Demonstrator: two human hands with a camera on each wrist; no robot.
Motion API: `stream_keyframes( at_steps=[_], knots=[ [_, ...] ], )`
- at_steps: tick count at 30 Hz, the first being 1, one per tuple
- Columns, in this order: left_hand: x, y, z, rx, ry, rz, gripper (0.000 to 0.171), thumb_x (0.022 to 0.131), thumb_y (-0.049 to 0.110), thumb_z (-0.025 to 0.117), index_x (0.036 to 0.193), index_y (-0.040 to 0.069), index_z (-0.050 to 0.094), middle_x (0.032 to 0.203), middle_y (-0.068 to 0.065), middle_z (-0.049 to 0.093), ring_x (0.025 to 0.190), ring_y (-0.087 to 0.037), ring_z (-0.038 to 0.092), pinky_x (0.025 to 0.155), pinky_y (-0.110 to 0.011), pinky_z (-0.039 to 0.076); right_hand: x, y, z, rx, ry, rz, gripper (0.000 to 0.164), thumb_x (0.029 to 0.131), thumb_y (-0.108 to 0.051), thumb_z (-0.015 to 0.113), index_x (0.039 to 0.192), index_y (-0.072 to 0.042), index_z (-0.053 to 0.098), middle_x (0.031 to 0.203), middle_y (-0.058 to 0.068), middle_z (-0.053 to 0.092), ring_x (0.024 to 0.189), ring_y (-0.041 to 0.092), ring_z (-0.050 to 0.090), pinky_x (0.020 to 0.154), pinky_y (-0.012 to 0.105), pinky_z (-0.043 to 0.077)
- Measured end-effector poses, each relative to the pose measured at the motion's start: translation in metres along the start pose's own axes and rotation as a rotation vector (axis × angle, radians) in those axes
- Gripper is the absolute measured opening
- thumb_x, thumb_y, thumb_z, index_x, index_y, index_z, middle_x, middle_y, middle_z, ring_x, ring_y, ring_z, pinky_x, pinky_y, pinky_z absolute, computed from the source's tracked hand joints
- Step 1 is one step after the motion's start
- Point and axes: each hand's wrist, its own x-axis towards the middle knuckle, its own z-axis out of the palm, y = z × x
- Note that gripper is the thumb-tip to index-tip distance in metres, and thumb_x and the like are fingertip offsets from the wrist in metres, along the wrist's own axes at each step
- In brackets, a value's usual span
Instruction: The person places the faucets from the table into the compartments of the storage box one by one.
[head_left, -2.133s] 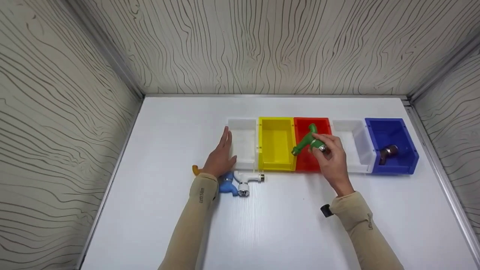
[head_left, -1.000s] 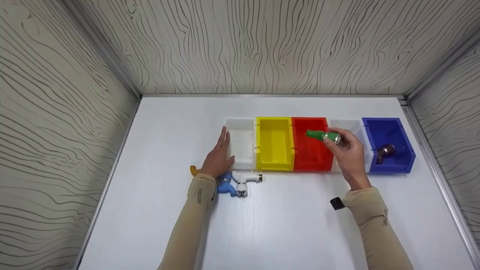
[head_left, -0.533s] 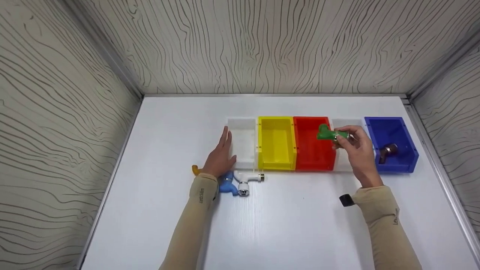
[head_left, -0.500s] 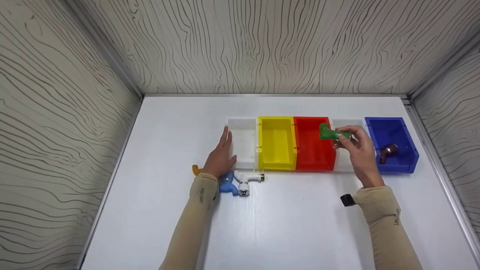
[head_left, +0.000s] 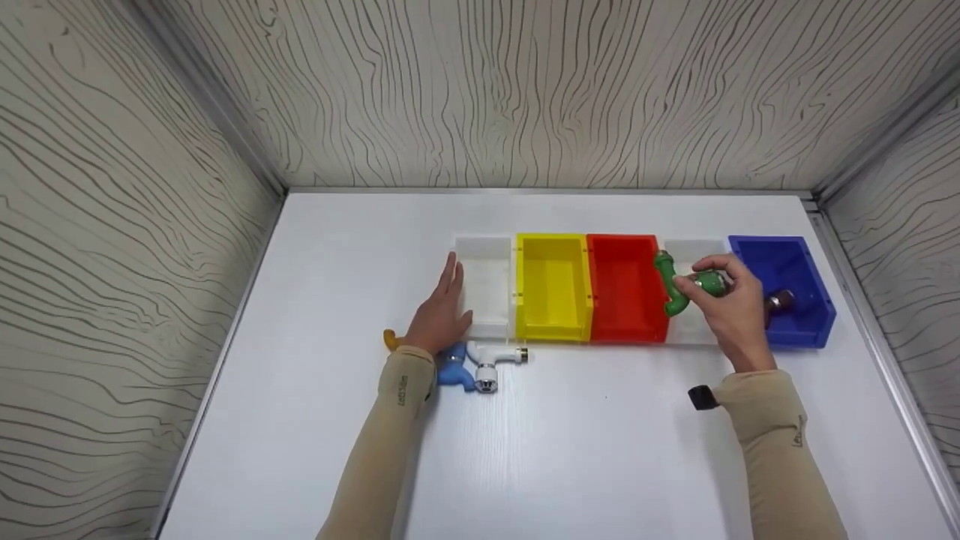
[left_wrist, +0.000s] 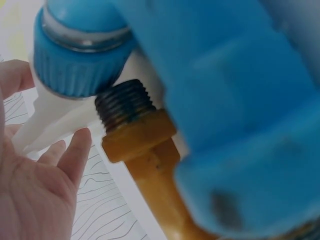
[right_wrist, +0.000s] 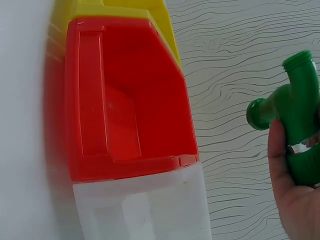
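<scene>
My right fingers [head_left: 724, 262] pinch a green tap [head_left: 671, 283] right of the red bin [head_left: 628, 328]; left of it, my left fingers [head_left: 448, 274] lie straight.

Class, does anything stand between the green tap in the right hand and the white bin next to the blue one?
Nothing visible does. In the head view, the right hand holds the green tap over the white bin; one end of the tap appears close to the red bin's edge.

Head view bright; wrist views dimmer, seemingly soft.
</scene>
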Motion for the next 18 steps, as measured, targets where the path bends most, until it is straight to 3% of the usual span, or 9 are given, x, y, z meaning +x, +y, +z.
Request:
stream_keyframes(
  at_steps=[4,10,18],
  knots=[
    [-0.0003,0.0010,-0.0004,-0.001,-0.008,-0.016,0.088,0.101,0.024,0.065,0.167,0.011,0.008,0.176,0.005,-0.012,0.152,-0.029,0.038,0.115,-0.043,0.047,-0.0004,0.0011,-0.0037,-0.122,-0.017,0.021,0.042,0.086,-0.022,0.087,0.121,-0.008,0.067,0.117,-0.006,0.060,0.101,0.011,0.060,0.077,0.010,0.055],
    [-0.0008,0.0009,-0.0002,0.004,-0.004,-0.012,0.089,0.100,0.024,0.066,0.167,0.011,0.008,0.175,0.005,-0.012,0.154,-0.027,0.035,0.117,-0.042,0.045,0.0008,-0.0017,-0.0078,-0.246,-0.008,0.058,0.057,0.083,-0.030,0.089,0.129,-0.008,0.065,0.123,-0.004,0.056,0.101,0.010,0.056,0.078,0.007,0.052],
    [0.0002,-0.0005,0.0007,-0.013,-0.004,-0.014,0.088,0.101,0.025,0.065,0.167,0.012,0.010,0.175,0.007,-0.012,0.153,-0.028,0.037,0.119,-0.042,0.043,0.0070,0.0029,-0.0088,-0.166,0.131,0.098,0.061,0.080,-0.020,0.091,0.132,-0.015,0.059,0.123,-0.006,0.063,0.107,0.005,0.062,0.088,0.010,0.054]
  ],
)
